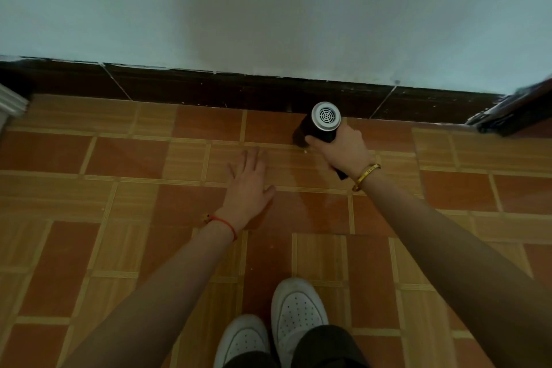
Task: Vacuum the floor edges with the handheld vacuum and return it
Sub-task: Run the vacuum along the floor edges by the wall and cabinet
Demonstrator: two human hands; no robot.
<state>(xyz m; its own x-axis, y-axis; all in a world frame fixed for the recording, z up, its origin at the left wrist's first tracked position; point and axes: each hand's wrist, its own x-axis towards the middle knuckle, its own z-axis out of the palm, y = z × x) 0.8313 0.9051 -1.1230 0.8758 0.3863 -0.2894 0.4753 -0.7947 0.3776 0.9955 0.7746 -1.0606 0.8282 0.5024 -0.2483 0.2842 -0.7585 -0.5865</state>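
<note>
My right hand (343,149) grips a black handheld vacuum (321,125) with a silver vented rear cap facing up toward me. Its nozzle end points down at the tiled floor (149,188), close to the dark skirting (239,89) at the base of the wall. The nozzle tip is hidden behind the vacuum's body. My left hand (248,185) hovers over the tiles to the left of the vacuum, palm down, fingers spread, holding nothing. A small pale crumb (305,152) lies on the floor just under the vacuum.
A pale wall (268,9) rises above the skirting. A dark door or frame edge (513,110) juts in at the right. White trim (12,104) shows at the far left. My two white shoes (286,320) stand at the bottom centre.
</note>
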